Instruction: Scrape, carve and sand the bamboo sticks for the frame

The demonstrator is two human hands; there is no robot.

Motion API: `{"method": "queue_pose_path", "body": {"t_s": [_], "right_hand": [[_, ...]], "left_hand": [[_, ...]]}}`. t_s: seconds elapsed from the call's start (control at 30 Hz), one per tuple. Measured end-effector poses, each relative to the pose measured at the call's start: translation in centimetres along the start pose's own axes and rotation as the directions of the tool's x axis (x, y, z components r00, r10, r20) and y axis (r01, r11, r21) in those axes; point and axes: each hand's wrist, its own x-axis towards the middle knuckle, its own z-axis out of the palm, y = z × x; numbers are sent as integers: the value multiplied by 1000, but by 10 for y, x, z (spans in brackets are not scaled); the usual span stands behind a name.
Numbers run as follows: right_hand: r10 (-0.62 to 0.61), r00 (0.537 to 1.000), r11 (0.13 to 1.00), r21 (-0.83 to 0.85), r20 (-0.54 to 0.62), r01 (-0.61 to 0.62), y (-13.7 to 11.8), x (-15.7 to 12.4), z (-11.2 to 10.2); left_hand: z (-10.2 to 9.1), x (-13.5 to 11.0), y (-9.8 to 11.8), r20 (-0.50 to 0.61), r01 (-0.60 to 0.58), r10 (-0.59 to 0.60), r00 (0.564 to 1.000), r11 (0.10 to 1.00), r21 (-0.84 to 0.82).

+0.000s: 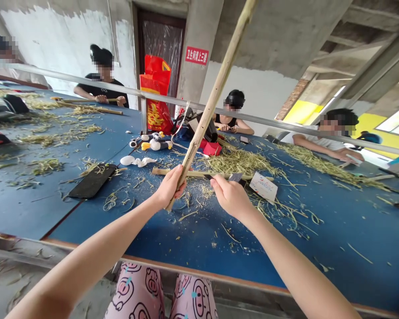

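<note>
The head-worn camera is looking forward and down from the person's head, facing along a long blue work surface point(319, 248). It is sitting close above the bare left hand point(169, 188) and right hand point(231, 197), which are reaching in from the bottom edge, with pink pig-print trousers point(193, 297) showing below them. The wide view is stretching beyond the surface to a rough white-patched concrete wall point(60, 40) and a dark plastic-covered doorway point(161, 48).

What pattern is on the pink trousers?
Black-outlined cartoon pig faces on the pink trousers, clearest in the head view.
</note>
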Motion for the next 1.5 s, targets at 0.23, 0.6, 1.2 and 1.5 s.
{"method": "queue_pose_path", "body": {"t_s": [0.23, 0.6, 1.2, 1.5], "right_hand": [[69, 996, 976, -204, -51, -78, -9, 39, -19], [65, 995, 974, -221, 75, -47, -22, 38, -3], [28, 986, 985, -171, 164, 0, -27, 30, 0], [4, 988, 984, -177, 157, 24, -30, 31, 6]], "left_hand": [[-3, -2, -3, 73, 71, -80, 994, 991, 117], [-6, -3, -9, 73, 26, -38, 997, 987, 159], [-9, 0, -11, 111, 29, -48, 993, 985, 169], [-15, 3, -11, 217, 64, -79, 973, 995, 74]]}}
